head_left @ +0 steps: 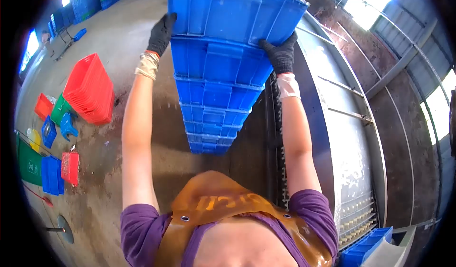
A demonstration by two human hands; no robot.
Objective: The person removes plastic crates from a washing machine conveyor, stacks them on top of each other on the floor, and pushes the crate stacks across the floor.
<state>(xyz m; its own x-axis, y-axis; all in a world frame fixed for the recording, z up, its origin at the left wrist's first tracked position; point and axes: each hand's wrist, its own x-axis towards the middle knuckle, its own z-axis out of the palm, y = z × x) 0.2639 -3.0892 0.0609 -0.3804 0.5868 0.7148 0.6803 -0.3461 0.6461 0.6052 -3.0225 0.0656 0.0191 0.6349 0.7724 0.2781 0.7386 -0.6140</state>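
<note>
A tall stack of blue plastic crates rises from the floor in front of me. The top blue crate sits at the height of my raised hands. My left hand, in a black glove, grips this crate at its left side, its fingertips partly hidden behind the edge. On the opposite side, my right hand, gloved the same way, holds the crate's lower right corner, with the thumb on the front face. Whether the top crate rests fully on the one below, I cannot tell.
A long metal machine runs close on the right. Nested red baskets stand on the floor at left, near a green bin and small blue crates. Another blue crate lies at lower right. A person is far left.
</note>
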